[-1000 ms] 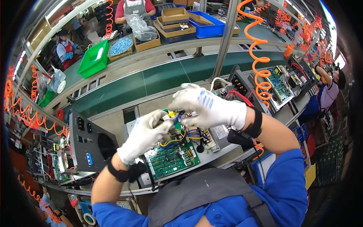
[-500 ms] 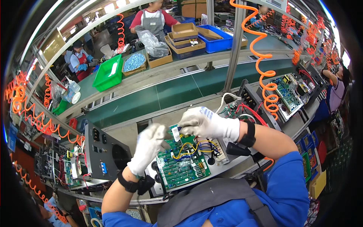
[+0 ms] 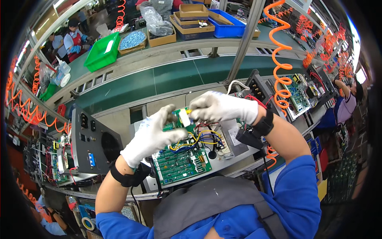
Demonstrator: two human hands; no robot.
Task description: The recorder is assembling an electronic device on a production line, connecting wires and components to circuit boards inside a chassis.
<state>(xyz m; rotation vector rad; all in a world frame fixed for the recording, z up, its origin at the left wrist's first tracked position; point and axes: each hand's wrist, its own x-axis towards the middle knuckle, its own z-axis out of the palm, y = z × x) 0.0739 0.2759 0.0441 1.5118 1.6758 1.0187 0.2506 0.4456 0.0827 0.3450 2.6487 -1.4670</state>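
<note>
A green circuit board [image 3: 181, 166] with many small parts lies before me on a grey metal chassis [image 3: 238, 149]. Yellow, blue and dark wires [image 3: 205, 137] loop over its middle. My left hand [image 3: 155, 133], in a white glove, hovers above the board's left side, thumb and fingers spread, nothing between them. Also gloved, my right hand [image 3: 225, 108] is over the far edge with its fingers bent together in a pinch. Their tips are at a white block-shaped part [image 3: 184, 118] with a bit of yellow beside it; what they grip is too small to make out.
Dark panelled units stand at left [image 3: 93, 139] and right [image 3: 258, 85]. Beyond runs a green conveyor [image 3: 175, 77], with a green bin [image 3: 102, 51], cardboard boxes [image 3: 193, 26] and a blue bin [image 3: 229, 30] behind it. Orange coiled hoses [image 3: 280, 46] hang down. Other people work nearby.
My left hand has gone from curled fingers to a wide spread. My right hand stays over the board's far edge, fingers still bent. The whole view has shifted, with the scene sitting higher.
</note>
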